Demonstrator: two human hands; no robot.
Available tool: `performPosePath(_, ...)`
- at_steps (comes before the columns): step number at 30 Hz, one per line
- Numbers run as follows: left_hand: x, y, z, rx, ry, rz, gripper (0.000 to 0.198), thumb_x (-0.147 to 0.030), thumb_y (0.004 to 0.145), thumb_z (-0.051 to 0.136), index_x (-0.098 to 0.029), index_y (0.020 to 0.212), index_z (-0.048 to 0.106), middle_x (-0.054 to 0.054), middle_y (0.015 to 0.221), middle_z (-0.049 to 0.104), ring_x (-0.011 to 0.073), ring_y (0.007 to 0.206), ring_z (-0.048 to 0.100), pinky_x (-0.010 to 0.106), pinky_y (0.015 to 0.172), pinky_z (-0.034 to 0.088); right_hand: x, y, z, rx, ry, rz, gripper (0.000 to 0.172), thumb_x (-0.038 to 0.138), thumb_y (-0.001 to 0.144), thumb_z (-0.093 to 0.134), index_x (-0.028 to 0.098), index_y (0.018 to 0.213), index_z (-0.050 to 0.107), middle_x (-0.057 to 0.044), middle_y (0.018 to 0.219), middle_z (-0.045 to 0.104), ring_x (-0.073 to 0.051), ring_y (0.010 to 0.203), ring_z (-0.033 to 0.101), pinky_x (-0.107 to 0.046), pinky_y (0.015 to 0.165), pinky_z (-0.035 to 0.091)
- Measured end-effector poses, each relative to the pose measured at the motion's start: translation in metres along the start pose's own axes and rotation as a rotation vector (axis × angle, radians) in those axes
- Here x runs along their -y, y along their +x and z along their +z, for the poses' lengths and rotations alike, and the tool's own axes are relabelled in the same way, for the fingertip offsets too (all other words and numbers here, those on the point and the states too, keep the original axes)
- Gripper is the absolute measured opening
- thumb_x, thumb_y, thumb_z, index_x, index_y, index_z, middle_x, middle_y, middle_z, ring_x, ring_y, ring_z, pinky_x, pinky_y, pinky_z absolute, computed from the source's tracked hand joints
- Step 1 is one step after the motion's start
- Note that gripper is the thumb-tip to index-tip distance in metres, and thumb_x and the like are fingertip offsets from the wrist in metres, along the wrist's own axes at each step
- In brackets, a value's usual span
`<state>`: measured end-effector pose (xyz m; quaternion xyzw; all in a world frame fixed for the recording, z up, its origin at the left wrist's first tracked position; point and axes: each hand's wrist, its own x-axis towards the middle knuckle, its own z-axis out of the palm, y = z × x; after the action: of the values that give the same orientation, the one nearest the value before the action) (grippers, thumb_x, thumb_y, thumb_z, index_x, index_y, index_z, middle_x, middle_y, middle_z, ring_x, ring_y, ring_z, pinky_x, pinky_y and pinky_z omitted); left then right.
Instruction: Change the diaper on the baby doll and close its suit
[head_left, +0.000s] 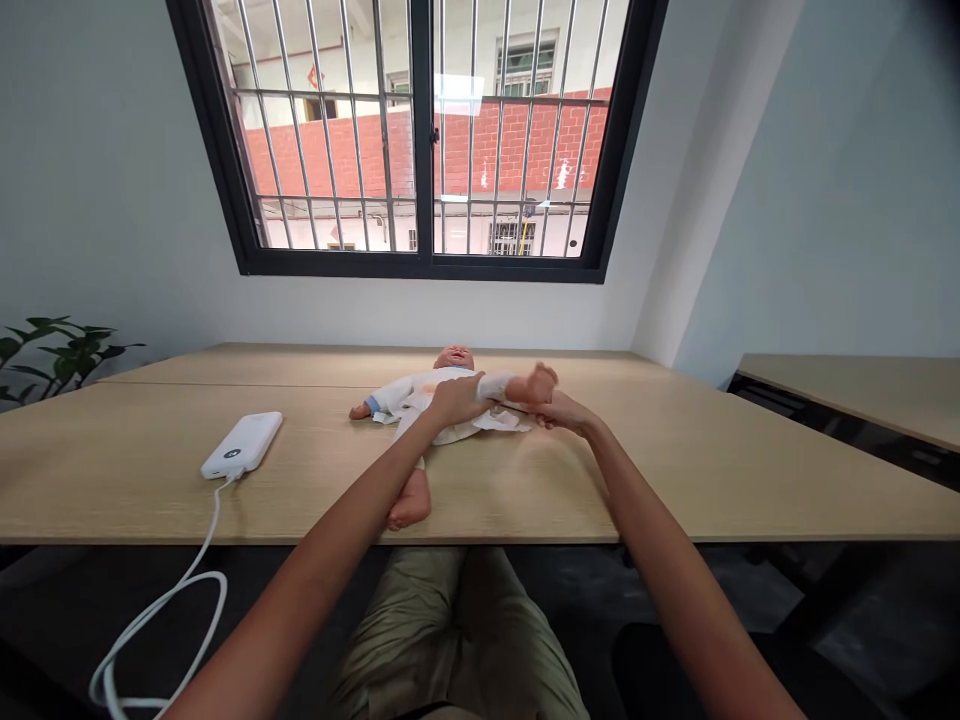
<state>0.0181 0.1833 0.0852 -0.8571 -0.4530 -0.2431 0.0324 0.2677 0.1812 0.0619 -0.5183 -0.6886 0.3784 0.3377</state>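
A baby doll (454,358) in a white garment (442,390) lies on its back on a light wooden table (675,470), with its head at the far side. My left hand (456,400) is on the doll's middle, over the white cloth. My right hand (559,412) is to its right, fingers reaching under a raised bare doll limb (535,384) and near the cloth's edge. One bare doll foot (410,498) points toward me. The doll's hips are hidden behind my left forearm.
A white power bank (241,445) lies left of the doll, its white cable (172,590) dropping over the table edge in a loop. A green potted plant (60,355) stands far left. A second table (847,400) stands right. My khaki-clad legs (450,630) are below the edge.
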Motion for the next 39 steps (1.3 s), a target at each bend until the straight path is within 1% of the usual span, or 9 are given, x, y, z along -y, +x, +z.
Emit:
performPosePath(3, 0.019, 0.005, 0.003, -0.08, -0.167, -0.146, 0.05, -0.062, 0.088, 0.042, -0.018, 0.1, 0.064, 0.01, 0.094, 0.073, 0.0273, 0.086, 0.067, 0.03, 0.065, 0.043, 0.017, -0.011, 0.007, 0.414, -0.012, 0.048, 0.035, 0.044, 0.069, 0.075, 0.013, 0.086, 0.073, -0.004, 0.071, 0.068, -0.007, 0.05, 0.049, -0.018, 0.045, 0.036)
performPosePath(5, 0.026, 0.007, 0.007, -0.132, -0.292, -0.198, 0.051, -0.063, 0.089, 0.041, -0.018, 0.09, 0.064, 0.009, 0.087, 0.073, 0.025, 0.08, 0.067, 0.029, 0.062, 0.041, 0.023, -0.013, 0.015, 0.55, -0.047, 0.087, 0.044, 0.044, 0.069, 0.076, 0.016, 0.103, 0.073, -0.005, 0.077, 0.071, -0.006, 0.049, 0.048, -0.017, 0.044, 0.036)
performPosePath(7, 0.031, 0.007, 0.01, -0.16, -0.382, -0.219, 0.053, -0.064, 0.089, 0.039, -0.018, 0.082, 0.063, 0.008, 0.082, 0.072, 0.0234, 0.075, 0.066, 0.028, 0.06, 0.04, 0.025, -0.012, 0.022, 0.499, -0.043, 0.081, 0.053, 0.041, 0.071, 0.075, 0.019, 0.119, 0.067, -0.004, 0.078, 0.071, -0.006, 0.048, 0.047, -0.017, 0.043, 0.036)
performPosePath(12, 0.034, 0.005, 0.013, -0.175, -0.446, -0.207, 0.051, -0.065, 0.088, 0.041, -0.019, 0.08, 0.061, 0.006, 0.08, 0.07, 0.0228, 0.075, 0.064, 0.029, 0.061, 0.039, 0.019, -0.005, 0.029, 0.099, 0.125, -0.045, 0.058, 0.038, 0.08, 0.068, 0.021, 0.134, 0.055, -0.005, 0.085, 0.069, -0.007, 0.052, 0.048, -0.018, 0.046, 0.04)
performPosePath(16, 0.034, 0.004, 0.014, -0.191, -0.464, -0.204, 0.049, -0.064, 0.088, 0.043, -0.019, 0.085, 0.062, 0.006, 0.083, 0.071, 0.0226, 0.077, 0.064, 0.029, 0.062, 0.039, 0.012, 0.001, 0.033, 0.054, 0.207, -0.144, 0.055, 0.032, 0.077, 0.069, 0.018, 0.128, 0.057, -0.009, 0.104, 0.067, -0.014, 0.084, 0.062, -0.026, 0.075, 0.052)
performPosePath(21, 0.034, 0.005, 0.016, -0.192, -0.467, -0.221, 0.05, -0.064, 0.088, 0.043, -0.019, 0.086, 0.063, 0.006, 0.082, 0.071, 0.0222, 0.076, 0.065, 0.028, 0.061, 0.039, 0.002, 0.012, 0.056, -0.009, 0.091, -0.301, 0.061, 0.024, 0.062, 0.077, 0.022, 0.12, 0.056, -0.008, 0.123, 0.06, -0.022, 0.115, 0.056, -0.037, 0.097, 0.047)
performPosePath(26, 0.035, 0.005, 0.018, -0.2, -0.453, -0.225, 0.052, -0.067, 0.086, 0.044, -0.018, 0.086, 0.063, 0.008, 0.085, 0.072, 0.0242, 0.081, 0.066, 0.029, 0.062, 0.041, -0.002, 0.024, 0.07, -0.201, -0.06, -0.416, 0.025, 0.035, 0.072, 0.068, 0.018, 0.089, 0.061, -0.006, 0.098, 0.068, -0.021, 0.097, 0.062, -0.037, 0.093, 0.047)
performPosePath(32, 0.036, 0.005, 0.018, -0.202, -0.441, -0.215, 0.051, -0.065, 0.088, 0.042, -0.019, 0.087, 0.065, 0.007, 0.085, 0.072, 0.025, 0.082, 0.067, 0.029, 0.063, 0.042, 0.005, 0.023, 0.057, -0.519, -0.268, -0.382, 0.015, 0.032, 0.079, 0.054, 0.02, 0.085, 0.061, -0.001, 0.069, 0.058, -0.016, 0.067, 0.053, -0.028, 0.069, 0.043)
performPosePath(39, 0.038, 0.005, 0.019, -0.211, -0.44, -0.192, 0.051, -0.064, 0.088, 0.042, -0.019, 0.085, 0.066, 0.008, 0.083, 0.071, 0.0247, 0.08, 0.066, 0.029, 0.062, 0.041, -0.002, 0.018, 0.078, -0.172, -0.289, -0.384, 0.05, 0.031, 0.067, 0.07, 0.019, 0.112, 0.052, 0.001, 0.084, 0.058, -0.015, 0.069, 0.054, -0.025, 0.063, 0.042)
